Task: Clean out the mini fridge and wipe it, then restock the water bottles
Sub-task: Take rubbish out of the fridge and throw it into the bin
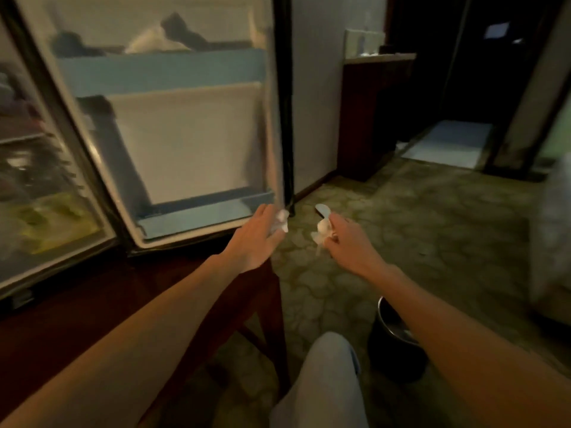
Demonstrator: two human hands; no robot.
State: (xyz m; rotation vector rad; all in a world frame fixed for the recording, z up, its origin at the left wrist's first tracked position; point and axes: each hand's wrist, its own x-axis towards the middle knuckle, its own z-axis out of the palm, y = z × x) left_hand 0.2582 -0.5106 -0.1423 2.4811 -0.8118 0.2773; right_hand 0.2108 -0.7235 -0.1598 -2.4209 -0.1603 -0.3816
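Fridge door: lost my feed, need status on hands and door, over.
Left hand holds a small white scrap, right hand pinches another. Fridge door wide open, lower door shelf bare. Dark bin on floor by right arm.

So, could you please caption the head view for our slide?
Both hands, left and right, hold small white scraps beside the open mini fridge door.
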